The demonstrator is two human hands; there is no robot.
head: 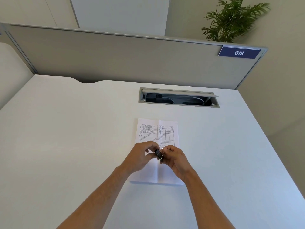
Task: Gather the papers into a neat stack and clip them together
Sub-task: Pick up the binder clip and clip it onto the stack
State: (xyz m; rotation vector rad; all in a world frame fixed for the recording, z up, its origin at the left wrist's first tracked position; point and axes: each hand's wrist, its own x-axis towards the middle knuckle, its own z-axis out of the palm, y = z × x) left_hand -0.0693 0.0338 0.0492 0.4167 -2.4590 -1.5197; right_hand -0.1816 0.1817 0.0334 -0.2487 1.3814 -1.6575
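A stack of white papers (156,133) with a printed table on the top sheet lies flat in the middle of the white desk (66,146). Both hands hover just above the stack's middle, hiding part of it. A black binder clip (158,154) with silver wire handles is held between them. My left hand (140,157) pinches the clip's black body with fingertips. The fingers of my right hand (175,160) hold the wire handles from the right side.
An open cable tray (179,98) with cords inside is set into the desk behind the papers. A grey partition (115,58) with a blue "018" label (239,52) stands along the far edge. A potted plant (234,20) rises behind it.
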